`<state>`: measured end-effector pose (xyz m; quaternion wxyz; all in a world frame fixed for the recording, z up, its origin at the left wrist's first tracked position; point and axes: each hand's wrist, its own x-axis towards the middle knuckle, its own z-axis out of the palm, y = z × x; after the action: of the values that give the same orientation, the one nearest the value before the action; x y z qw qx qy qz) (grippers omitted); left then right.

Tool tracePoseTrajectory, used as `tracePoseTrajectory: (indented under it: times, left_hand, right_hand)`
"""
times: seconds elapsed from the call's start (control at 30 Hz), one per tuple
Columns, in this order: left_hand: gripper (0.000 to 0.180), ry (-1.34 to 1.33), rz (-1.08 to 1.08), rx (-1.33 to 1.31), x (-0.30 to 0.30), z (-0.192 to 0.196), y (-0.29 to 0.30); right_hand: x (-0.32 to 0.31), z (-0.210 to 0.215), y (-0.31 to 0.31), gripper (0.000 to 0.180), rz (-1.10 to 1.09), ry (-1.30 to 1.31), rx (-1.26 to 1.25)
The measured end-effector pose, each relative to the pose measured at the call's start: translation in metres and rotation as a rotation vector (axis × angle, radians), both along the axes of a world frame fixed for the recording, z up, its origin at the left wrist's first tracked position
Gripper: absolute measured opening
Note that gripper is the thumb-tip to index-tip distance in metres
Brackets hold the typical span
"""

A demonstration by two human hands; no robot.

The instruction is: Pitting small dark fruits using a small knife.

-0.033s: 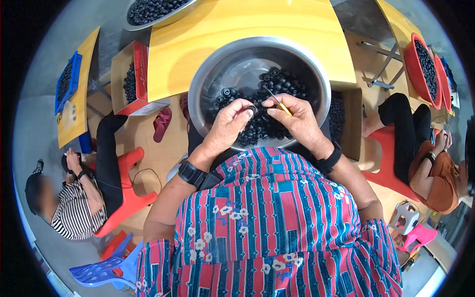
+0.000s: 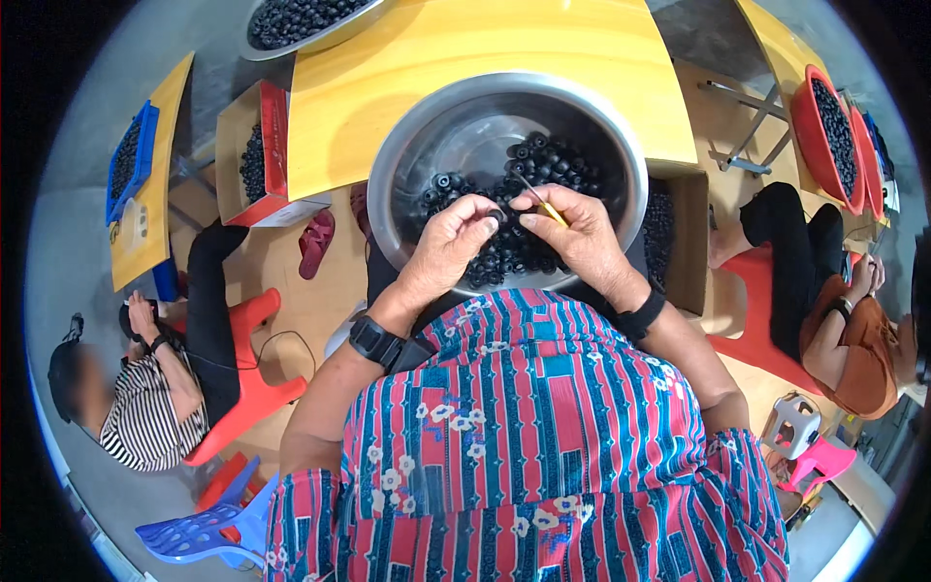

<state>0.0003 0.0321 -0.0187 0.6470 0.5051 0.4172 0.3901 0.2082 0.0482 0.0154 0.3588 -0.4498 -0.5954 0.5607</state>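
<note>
A wide metal basin (image 2: 385,160) sits in front of me at the table's near edge, with many small round black parts (image 2: 558,165) heaped in its right and near side. Over it, my left hand (image 2: 446,247) pinches one small black ring-shaped part (image 2: 497,215) between thumb and fingertips. Just to the right, my right hand (image 2: 587,233) is closed around a thin tool with a yellow handle (image 2: 553,211). Its slim metal shaft points up and to the left, apart from the pinched part. What kind of tip it has is too small to make out.
Beyond the basin stretches a yellow table (image 2: 465,39), with a second bowl of black parts (image 2: 305,21) at far left. A red-sided carton (image 2: 274,145) and a cardboard box (image 2: 690,242) flank it. People sit on red stools (image 2: 254,320) at both sides; red basins (image 2: 824,136) stand far right.
</note>
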Motion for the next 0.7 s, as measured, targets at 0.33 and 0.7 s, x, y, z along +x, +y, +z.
tracePoseTrajectory:
  times: [0.33,0.7]
  left_hand:
    - [0.020,-0.033,0.040,0.077,0.005,0.007,-0.009]
    - [0.018,-0.134,0.009,-0.081,0.001,-0.001,-0.008]
  right_hand:
    - [0.000,-0.013,-0.003,0.020,0.037,-0.046,0.128]
    - [0.007,0.001,-0.003,0.024,0.062,-0.195,0.262]
